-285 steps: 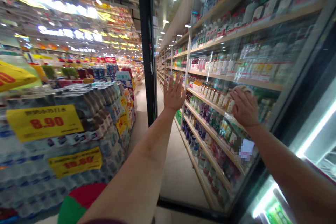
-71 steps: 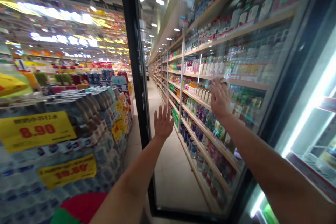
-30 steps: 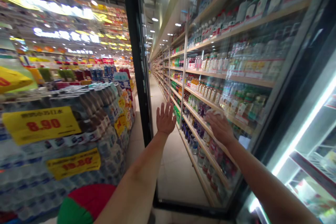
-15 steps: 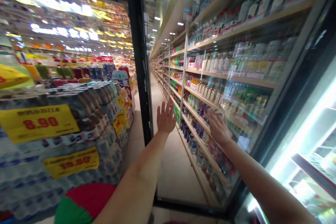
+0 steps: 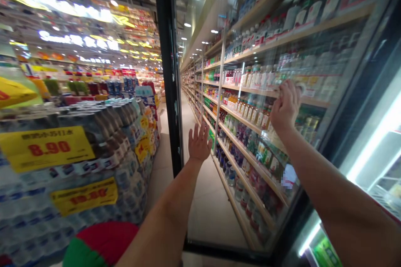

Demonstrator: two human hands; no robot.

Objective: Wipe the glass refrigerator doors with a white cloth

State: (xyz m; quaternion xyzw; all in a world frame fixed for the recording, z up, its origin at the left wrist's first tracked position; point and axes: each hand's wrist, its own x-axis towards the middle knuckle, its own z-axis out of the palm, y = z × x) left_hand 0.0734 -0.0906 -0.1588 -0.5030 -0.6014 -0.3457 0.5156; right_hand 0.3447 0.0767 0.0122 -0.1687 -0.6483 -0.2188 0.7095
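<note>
Your right hand (image 5: 285,108) grips one pale cloth (image 5: 301,87) against one glass door (image 5: 219,221), your left hand (image 5: 199,146) spreads five open fingers at it, and two yellow price signs (image 5: 48,148) front the bottle stack (image 5: 108,121).

The head view looks forward and slightly down past both hands (image 5: 199,146) (image 5: 285,108).

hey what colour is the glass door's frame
The door frame is black, clearest in the head view.
</note>
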